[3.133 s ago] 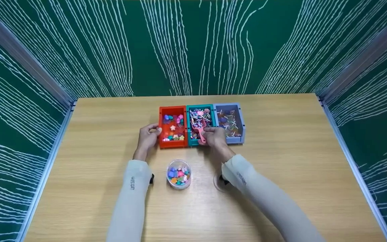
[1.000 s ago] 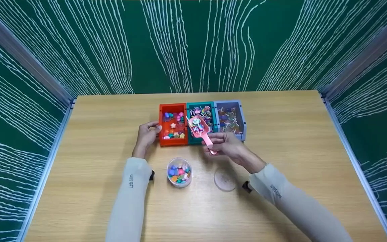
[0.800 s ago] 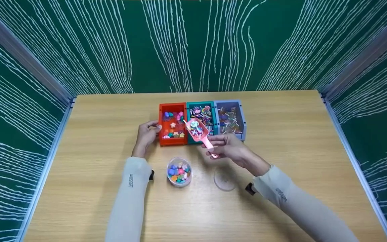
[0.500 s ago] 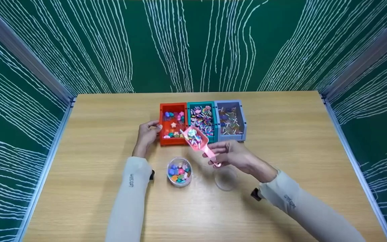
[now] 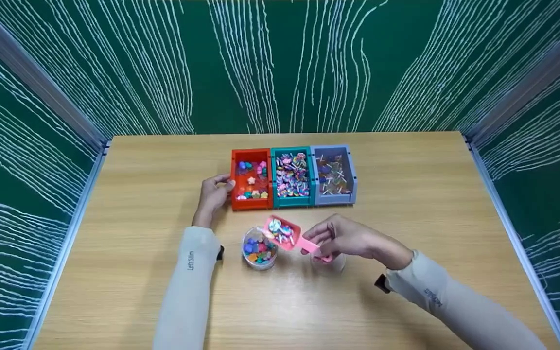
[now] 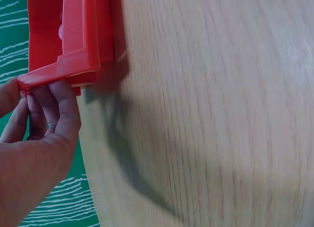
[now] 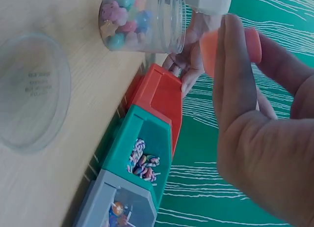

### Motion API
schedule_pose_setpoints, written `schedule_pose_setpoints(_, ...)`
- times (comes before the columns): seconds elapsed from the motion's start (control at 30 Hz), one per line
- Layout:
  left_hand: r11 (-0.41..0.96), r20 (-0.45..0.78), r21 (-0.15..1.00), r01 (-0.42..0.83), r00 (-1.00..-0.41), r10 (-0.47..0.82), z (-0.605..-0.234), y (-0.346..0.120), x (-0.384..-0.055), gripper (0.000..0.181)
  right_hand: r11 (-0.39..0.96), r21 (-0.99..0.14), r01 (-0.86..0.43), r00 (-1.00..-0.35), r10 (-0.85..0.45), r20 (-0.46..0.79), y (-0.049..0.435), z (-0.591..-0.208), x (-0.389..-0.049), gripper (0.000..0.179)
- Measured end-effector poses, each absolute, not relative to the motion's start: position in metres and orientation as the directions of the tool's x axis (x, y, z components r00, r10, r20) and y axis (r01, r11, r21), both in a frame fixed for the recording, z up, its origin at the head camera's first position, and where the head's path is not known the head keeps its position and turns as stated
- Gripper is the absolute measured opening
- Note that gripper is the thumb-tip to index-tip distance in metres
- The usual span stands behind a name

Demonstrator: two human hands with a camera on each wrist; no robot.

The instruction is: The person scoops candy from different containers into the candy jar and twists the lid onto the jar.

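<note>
Left to right on my feeds: the left hand [image 5: 213,194] has its thumb and fingers pinched on the left edge of the red bin [image 5: 253,205]. Fine as an anchor imo, I'd leave that grip alone.

Near side of that bin is the clear jar [image 7: 171,20], upright and uncapped, with some room above the chunky charms [image 7: 126,21]. Nobody's holding it, so I'd avoid nudging it.

Then the pink scoop [image 5: 297,237], raised at the jar's right with its lip overlapping the rim from above. Can't tell if they're touching. It's loaded with lollipop charms [image 5: 282,232], one swirly one sitting up by the lip. I'd bring the lip further left, over the middle of the mouth, before tilting, then tip slowly. Those sticks could snag on the rim or spill off the right side if it's rushed.

Teal bin [image 5: 293,201] is on the far side, holding more of the same sort.

The right hand [image 5: 350,238] is grasping the scoop's handle, so I'd let the wrist do the tilting. Clear lid [image 7: 37,104] lies flat below it, and the grey-blue bin [image 5: 335,199] is far right, well out of the pour.
</note>
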State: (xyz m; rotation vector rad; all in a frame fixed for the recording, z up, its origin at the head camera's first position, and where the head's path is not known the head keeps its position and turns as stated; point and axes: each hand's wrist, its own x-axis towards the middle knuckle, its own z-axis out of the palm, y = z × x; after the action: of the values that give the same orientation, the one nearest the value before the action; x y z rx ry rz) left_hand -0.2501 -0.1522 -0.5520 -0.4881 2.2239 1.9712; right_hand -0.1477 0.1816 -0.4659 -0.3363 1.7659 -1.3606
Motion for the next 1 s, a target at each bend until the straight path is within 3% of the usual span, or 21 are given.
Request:
schedule_pose_setpoints(0.27, 0.093, -0.322, 0.937, -0.337, -0.935, -0.151, -0.551, -0.151, -0.25, 0.035, 0.519, -0.847, 0.119, -0.593, -0.647, -0.48, 0.168, -0.452, -0.146, 0.038)
schedule_pose_setpoints(0.4, 0.092, -0.33, 0.934, -0.345, -0.932, -0.15, -0.552, -0.151, -0.25, 0.036, 0.589, -0.808, -0.018, -0.613, -0.645, -0.456, 0.153, -0.442, -0.146, 0.035)
schedule_pose_setpoints(0.77, 0.097, -0.294, 0.945, -0.312, -0.941, -0.167, -0.554, -0.152, -0.249, 0.035, 0.78, -0.512, -0.359, -0.704, -0.587, -0.4, 0.115, -0.414, -0.131, 0.026)
schedule_pose_setpoints(0.9, 0.093, -0.292, 0.946, -0.31, -0.942, -0.167, -0.553, -0.151, -0.248, 0.035, 0.79, -0.478, -0.385, -0.707, -0.585, -0.398, 0.114, -0.41, -0.127, 0.027)
schedule_pose_setpoints(1.0, 0.086, -0.296, 0.946, -0.313, -0.941, -0.166, -0.553, -0.151, -0.248, 0.035, 0.766, -0.526, -0.371, -0.71, -0.599, -0.371, 0.121, -0.408, -0.128, 0.032)
